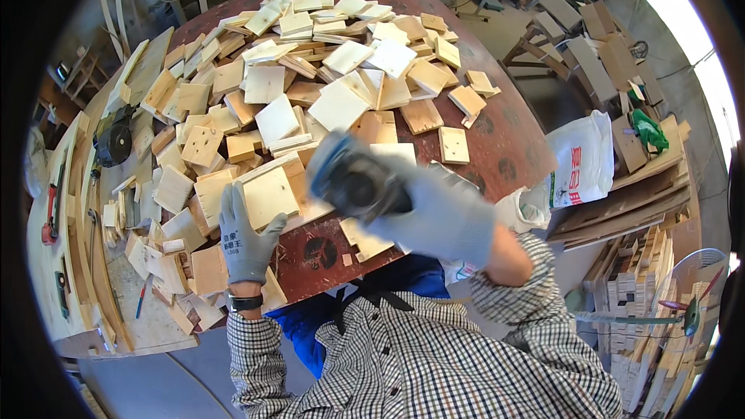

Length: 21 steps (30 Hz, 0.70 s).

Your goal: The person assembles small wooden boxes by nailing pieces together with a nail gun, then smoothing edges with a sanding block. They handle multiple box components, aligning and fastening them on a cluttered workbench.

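Observation:
My left hand (247, 240), in a grey glove, is at the front of the pile. Its straight fingers lie along the left side of a square wooden block (268, 198), and its thumb rests at the block's front edge, bracing the corner. My gloved right hand (442, 213) is closed round a blue and black power sander (358, 182), smeared by motion. The sander is in the air to the right of the block, its round blue end toward the pile. Below it, a pale notched wood piece (365, 239) lies near the table's front edge.
A large heap of loose wooden blocks (341, 54) covers much of the reddish-brown table (504, 132). On the left bench are a black tape measure (113, 138), a red-handled tool (51, 221) and long strips. A white sack (580, 157) and stacked wood (636, 287) stand right.

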### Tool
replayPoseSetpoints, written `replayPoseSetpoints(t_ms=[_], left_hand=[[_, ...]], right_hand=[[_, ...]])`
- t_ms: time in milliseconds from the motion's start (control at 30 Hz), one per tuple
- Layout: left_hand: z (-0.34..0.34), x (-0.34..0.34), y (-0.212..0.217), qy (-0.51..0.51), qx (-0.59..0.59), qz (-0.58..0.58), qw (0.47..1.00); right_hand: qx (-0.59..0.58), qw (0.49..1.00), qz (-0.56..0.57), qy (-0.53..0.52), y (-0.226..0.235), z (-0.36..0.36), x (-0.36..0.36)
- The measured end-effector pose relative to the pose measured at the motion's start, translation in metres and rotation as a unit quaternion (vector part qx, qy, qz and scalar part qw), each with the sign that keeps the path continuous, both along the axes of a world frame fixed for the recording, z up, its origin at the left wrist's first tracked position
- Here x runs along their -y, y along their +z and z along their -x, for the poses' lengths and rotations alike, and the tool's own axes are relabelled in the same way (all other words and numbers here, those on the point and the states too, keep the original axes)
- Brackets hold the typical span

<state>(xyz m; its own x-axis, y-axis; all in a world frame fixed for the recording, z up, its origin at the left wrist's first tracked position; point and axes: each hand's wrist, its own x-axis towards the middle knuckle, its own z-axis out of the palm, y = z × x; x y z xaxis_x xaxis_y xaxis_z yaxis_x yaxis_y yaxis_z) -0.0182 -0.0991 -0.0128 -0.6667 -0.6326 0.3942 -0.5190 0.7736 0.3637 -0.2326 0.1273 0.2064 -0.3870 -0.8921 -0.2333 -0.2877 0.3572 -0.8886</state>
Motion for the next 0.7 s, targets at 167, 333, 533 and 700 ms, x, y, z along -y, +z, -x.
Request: replayPoseSetpoints(t_ms=[167,333,533,700], left_hand=[[0.0,-0.028,0.026,0.037,-0.014,0.068,0.997],[-0.007,-0.064,0.032,0.005,-0.053,0.055,0.997],[-0.003,-0.108,0.016,-0.043,-0.015,0.082,0.996],[-0.003,-0.139,0.005,-0.128,0.0,0.039,0.991]], right_hand=[[0.013,0.988,-0.005,-0.156,0.019,0.077,-0.038],[-0.055,0.976,-0.034,-0.207,-0.017,0.147,-0.052],[-0.355,0.866,-0.223,-0.272,-0.149,0.232,-0.056],[-0.4,0.827,-0.35,-0.184,-0.166,0.213,-0.033]])
